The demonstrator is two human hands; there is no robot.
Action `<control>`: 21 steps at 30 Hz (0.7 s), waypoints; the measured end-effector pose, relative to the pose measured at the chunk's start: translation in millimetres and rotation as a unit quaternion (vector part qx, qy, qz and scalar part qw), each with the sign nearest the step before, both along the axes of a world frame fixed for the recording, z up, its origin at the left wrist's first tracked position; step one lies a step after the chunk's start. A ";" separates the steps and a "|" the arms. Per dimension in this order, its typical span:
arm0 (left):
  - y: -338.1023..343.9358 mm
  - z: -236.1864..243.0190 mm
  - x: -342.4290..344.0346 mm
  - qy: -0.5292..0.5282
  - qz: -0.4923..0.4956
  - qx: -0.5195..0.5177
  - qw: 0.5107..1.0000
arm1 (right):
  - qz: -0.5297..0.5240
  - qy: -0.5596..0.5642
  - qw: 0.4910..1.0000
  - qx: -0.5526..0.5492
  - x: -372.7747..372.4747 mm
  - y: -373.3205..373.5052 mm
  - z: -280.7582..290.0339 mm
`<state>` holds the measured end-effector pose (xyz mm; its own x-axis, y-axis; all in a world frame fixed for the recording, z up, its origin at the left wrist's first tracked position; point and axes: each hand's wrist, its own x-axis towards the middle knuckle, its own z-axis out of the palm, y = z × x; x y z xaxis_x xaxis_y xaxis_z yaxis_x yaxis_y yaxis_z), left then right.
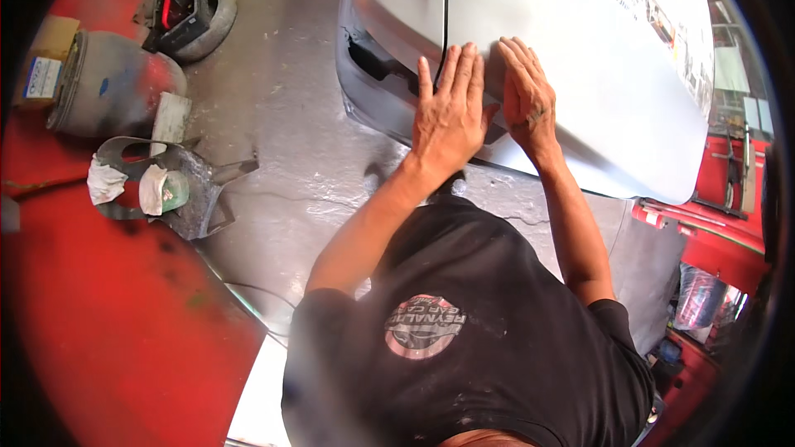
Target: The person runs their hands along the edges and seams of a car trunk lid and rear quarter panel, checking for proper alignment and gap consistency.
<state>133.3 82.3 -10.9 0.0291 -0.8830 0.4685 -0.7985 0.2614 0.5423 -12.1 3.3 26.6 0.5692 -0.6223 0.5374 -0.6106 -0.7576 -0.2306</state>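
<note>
My left hand (pixel 451 116) lies with straightened fingers against the corner of a pale silver car body (pixel 613 108), over a dark vertical seam. Just to its right, my right hand (pixel 528 103) rests on the same body, fingers extended, slightly bent and close side by side, its thumb side partly hidden. Neither hand shows anything held. Left of my hands, the lower corner has a dark, irregular opening (pixel 373 62), partly hidden by my left hand.
On the left, a stool-like stand (pixel 207 199) carries a green container and crumpled cloths, beside a grey drum (pixel 116 83). Behind them lie a tire (pixel 219 12) and a black crate (pixel 178 0). A cable crosses the floor. Red metalwork (pixel 712 248) stands at right.
</note>
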 end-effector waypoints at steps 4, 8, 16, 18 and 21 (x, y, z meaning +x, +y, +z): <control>-36.8 -9.3 31.4 -0.001 0.024 -0.019 1.000 | 0.001 0.007 1.000 -0.014 -0.7 -0.7 -0.7; -66.0 -20.5 73.6 0.036 0.069 -0.011 0.997 | -0.001 0.005 1.000 -0.014 2.5 0.1 1.2; -29.3 -31.4 50.7 0.038 0.072 0.002 0.997 | -0.010 0.032 0.999 -0.043 8.6 1.1 2.1; -13.3 -22.7 28.8 0.032 0.054 0.009 0.998 | -0.012 0.034 0.998 -0.049 10.5 1.7 3.1; -2.5 -17.2 12.3 0.032 0.047 0.018 0.998 | -0.016 0.043 0.998 -0.053 10.7 1.8 3.5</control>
<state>145.6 79.7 -28.1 0.1411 -0.8916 0.4303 -0.7823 0.1659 0.6004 -1.4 5.1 30.1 0.5968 -0.5825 0.5518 -0.6482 -0.7553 -0.0963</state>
